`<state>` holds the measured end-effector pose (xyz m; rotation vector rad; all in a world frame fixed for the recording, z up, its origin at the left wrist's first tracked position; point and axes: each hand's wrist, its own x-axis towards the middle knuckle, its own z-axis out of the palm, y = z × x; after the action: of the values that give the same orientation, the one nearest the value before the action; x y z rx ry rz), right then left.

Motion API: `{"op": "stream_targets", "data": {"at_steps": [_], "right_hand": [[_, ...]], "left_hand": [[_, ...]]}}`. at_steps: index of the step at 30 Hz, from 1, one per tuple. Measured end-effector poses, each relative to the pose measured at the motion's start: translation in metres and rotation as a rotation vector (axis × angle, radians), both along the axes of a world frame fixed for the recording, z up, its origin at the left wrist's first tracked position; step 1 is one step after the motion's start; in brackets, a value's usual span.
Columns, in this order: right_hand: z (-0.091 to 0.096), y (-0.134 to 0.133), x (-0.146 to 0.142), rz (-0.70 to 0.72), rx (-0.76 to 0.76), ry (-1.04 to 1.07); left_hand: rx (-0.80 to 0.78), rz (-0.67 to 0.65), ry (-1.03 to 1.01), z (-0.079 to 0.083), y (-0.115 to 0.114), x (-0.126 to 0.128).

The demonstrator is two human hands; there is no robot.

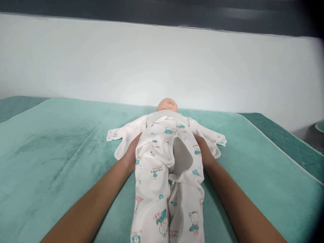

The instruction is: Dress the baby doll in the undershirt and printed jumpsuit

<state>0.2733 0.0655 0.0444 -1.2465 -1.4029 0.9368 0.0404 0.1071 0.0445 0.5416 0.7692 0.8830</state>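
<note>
A baby doll (167, 105) lies on its back with its head toward the wall. Its white jacket (135, 130) is spread open, both sleeves stretched out sideways. White baby trousers (153, 162) with an animal print and an open crotch cover its front from the waist down toward me. My left hand (132, 152) reaches under the left side of the trousers at hip height, its fingers hidden. On the opposite side my right hand (204, 148) is tucked in the same way between trousers and jacket, fingers also out of sight.
A green padded sheet (63, 162) covers the surface beneath. Darker quilted green edges (283, 141) show on both sides. Behind the doll's head rises a white wall (152, 64) with a dark band along its top.
</note>
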Motion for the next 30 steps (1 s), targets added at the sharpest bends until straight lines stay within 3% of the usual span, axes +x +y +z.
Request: {"op": "stream_targets", "data": {"at_steps": [7,14,21,26,30], "right_hand": [[-0.003,0.001,0.005,-0.007,-0.018,0.009],[-0.002,0.001,0.007,-0.035,-0.037,0.042],[-0.004,0.004,0.007,0.056,-0.062,0.095],[-0.01,0.009,0.007,-0.047,-0.111,0.004],[-0.013,0.011,0.006,-0.249,-0.09,-0.139]], "left_hand": [[0.054,-0.02,0.098,-0.004,0.0,-0.002],[0.287,0.07,0.143,0.001,0.002,-0.001],[0.425,0.115,0.264,0.002,0.003,-0.002],[0.658,0.244,0.5,-0.004,0.006,-0.002],[0.777,0.269,0.58,-0.013,0.009,-0.003]]}}
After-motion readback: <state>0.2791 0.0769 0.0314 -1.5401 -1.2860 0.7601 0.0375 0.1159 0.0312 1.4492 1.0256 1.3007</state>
